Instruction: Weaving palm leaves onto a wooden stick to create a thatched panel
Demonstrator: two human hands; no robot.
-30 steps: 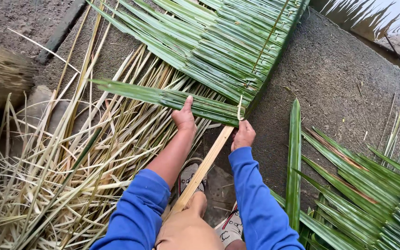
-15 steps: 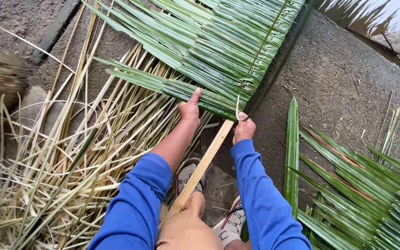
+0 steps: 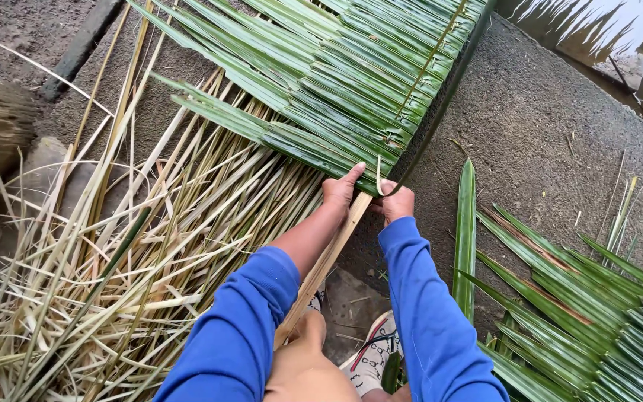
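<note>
A panel of folded green palm leaves (image 3: 336,82) runs along a pale wooden slat (image 3: 329,257) that slopes from my knee up to the panel's lower end. My left hand (image 3: 338,190) presses on the last folded leaf at that end, fingers together and thumb out. My right hand (image 3: 396,201) grips a thin leaf strip (image 3: 379,175) that curls up between the two hands, right beside the slat's upper part. Both arms wear blue sleeves.
A heap of dry, pale leaf strips and ribs (image 3: 113,283) lies at the left. More green palm fronds (image 3: 582,298) lie at the right on the rough concrete ground (image 3: 545,126). A single green leaf (image 3: 465,231) stands beside my right arm. My sandalled foot (image 3: 370,357) is below.
The long leaf that stuck out to the left is now folded down against the panel. Both hands have moved slightly up and right along the slat.
</note>
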